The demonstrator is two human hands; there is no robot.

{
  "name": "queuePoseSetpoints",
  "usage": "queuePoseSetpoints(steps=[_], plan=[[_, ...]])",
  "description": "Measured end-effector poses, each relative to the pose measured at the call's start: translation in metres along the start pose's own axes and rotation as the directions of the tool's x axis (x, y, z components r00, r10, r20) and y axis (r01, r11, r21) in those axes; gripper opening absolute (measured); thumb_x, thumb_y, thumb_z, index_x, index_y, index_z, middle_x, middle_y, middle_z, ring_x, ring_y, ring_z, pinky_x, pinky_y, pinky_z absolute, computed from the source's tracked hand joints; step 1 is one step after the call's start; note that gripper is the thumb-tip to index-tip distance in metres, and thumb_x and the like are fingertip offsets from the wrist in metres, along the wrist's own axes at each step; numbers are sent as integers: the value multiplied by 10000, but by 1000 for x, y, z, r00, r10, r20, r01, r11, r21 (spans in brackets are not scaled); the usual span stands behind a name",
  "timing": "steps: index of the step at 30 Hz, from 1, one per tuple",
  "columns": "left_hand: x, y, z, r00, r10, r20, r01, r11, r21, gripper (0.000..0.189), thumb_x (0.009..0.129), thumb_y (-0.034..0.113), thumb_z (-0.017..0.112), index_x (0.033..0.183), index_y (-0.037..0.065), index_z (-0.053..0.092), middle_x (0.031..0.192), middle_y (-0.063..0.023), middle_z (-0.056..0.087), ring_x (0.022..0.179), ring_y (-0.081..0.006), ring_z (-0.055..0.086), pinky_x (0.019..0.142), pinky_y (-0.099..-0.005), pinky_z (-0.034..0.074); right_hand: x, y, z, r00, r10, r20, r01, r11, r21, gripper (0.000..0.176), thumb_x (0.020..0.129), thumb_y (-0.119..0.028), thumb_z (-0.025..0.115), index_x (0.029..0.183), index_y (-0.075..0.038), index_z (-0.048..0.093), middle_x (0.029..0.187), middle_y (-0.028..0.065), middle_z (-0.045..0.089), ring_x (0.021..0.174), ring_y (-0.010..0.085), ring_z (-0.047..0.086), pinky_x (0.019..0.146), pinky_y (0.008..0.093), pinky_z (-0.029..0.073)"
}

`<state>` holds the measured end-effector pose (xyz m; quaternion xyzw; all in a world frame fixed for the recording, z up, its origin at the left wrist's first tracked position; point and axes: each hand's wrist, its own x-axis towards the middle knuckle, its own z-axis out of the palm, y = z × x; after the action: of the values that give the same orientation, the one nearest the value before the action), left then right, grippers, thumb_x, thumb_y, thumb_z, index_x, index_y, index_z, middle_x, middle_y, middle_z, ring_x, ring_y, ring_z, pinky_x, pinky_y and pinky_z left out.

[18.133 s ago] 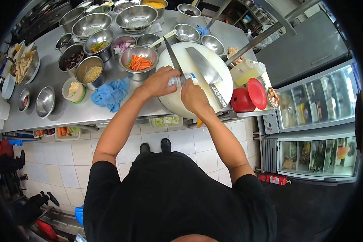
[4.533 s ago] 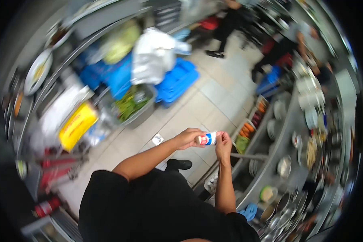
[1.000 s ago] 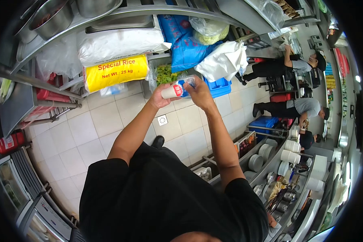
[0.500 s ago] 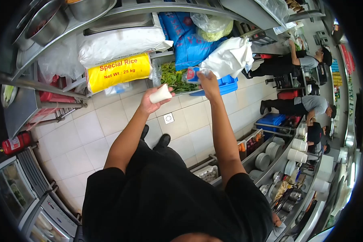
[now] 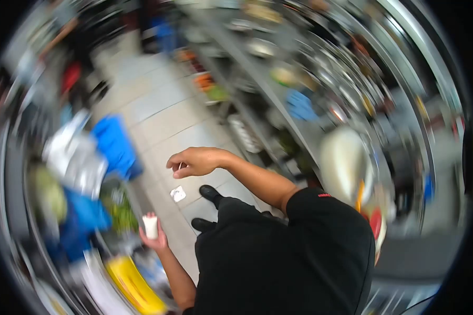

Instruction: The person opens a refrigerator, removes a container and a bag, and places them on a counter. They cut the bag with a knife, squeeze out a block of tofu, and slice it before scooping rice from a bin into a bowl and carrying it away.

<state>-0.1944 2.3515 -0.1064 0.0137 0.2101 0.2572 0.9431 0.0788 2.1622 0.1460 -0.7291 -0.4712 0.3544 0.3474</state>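
My left hand is closed round a short white cylindrical piece whose exact kind I cannot make out. It is beside a grey crate of leafy greens. My right hand is over the floor in front of me, its fingers bent and the thumb apart from them. Nothing plain shows in it. A pale, clear shape lies on the greens, too blurred to name.
A blue bin, a white bag and a yellow rice sack stand along the left. To the right runs a steel counter with pans. The tiled floor has a drain cover. A person's dark legs show at the upper left.
My view has swung round to the right, toward the counter, and is blurred. The blue-and-red labelled packet has left my right hand, which has moved away from the crate. My left hand keeps the white piece.
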Motion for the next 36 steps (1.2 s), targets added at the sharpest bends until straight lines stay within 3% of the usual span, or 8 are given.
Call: queuePoseSetpoints(steps=[4, 8, 10, 14, 25, 31, 33, 36], plan=[[63, -71, 46, 903, -426, 54, 411, 894, 177, 545, 866, 344, 479, 1228, -56, 400, 1219, -208, 485, 1172, -359, 442, 959, -466, 427, -190, -12, -77, 861, 264, -435, -197, 961, 193, 231, 860, -255, 560, 902, -29, 579, 752, 92, 590, 704, 184, 567, 633, 320, 456], [106, -143, 94, 730, -682, 29, 641, 699, 318, 533, 865, 355, 487, 1202, -54, 433, 1187, -210, 514, 1161, -365, 454, 949, -463, 438, -369, 4, -63, 148, 222, -964, -611, 787, 88, 144, 847, -152, 542, 912, -29, 582, 754, 94, 596, 645, 175, 568, 612, 298, 465], [119, -186, 120, 712, -702, -5, 653, 660, 372, 522, 864, 357, 490, 1184, -54, 450, 1180, -212, 515, 1164, -362, 452, 950, -458, 438, -436, 18, -46, -271, 310, -911, -808, 441, 391, 151, 811, -112, 514, 907, -4, 559, 778, 193, 588, 699, 319, 584, 648, 366, 453], [139, -264, 151, 604, -797, 5, 742, 564, 364, 506, 867, 352, 490, 1174, -49, 461, 1180, -209, 516, 1170, -354, 449, 958, -454, 433, -530, 73, -3, -620, 374, -689, -708, 112, 697, 176, 766, -77, 486, 906, 2, 556, 854, 249, 590, 845, 397, 567, 739, 453, 441], [146, -406, 201, 422, -907, 9, 843, 396, 363, 583, 834, 420, 520, 1171, -52, 459, 1171, -196, 526, 1145, -355, 470, 967, -438, 398, -592, 140, 43, -686, 345, -640, -651, 101, 752, 372, 657, -122, 635, 958, 41, 489, 899, 263, 558, 889, 421, 549, 769, 437, 439], [159, -432, 254, 370, -919, 137, 864, 395, 313, 612, 843, 495, 494, 1151, -33, 491, 1159, -191, 541, 1153, -358, 467, 954, -458, 418, -576, 97, 28, -575, 93, -813, -758, 312, 573, 440, 877, -131, 521, 1268, -2, 363, 1085, 199, 543, 956, 260, 546, 839, 344, 427], [174, -432, 265, 328, -918, 222, 879, 383, 286, 674, 832, 557, 484, 1154, -34, 489, 1166, -192, 536, 1160, -358, 460, 941, -460, 436, -521, 49, -15, -639, 502, -583, -108, 692, 714, 428, 894, -161, 518, 1269, -26, 363, 823, 83, 580, 650, 117, 550, 581, 237, 450], [193, -431, 285, 389, -894, 224, 850, 442, 289, 700, 828, 571, 479, 1166, -42, 475, 1182, -199, 522, 1168, -363, 449, 945, -463, 432, -454, 51, -43, -425, 589, -688, 122, 790, 601, 319, 890, -172, 529, 1160, -22, 452, 687, 13, 533, 566, 77, 530, 507, 207, 435]])
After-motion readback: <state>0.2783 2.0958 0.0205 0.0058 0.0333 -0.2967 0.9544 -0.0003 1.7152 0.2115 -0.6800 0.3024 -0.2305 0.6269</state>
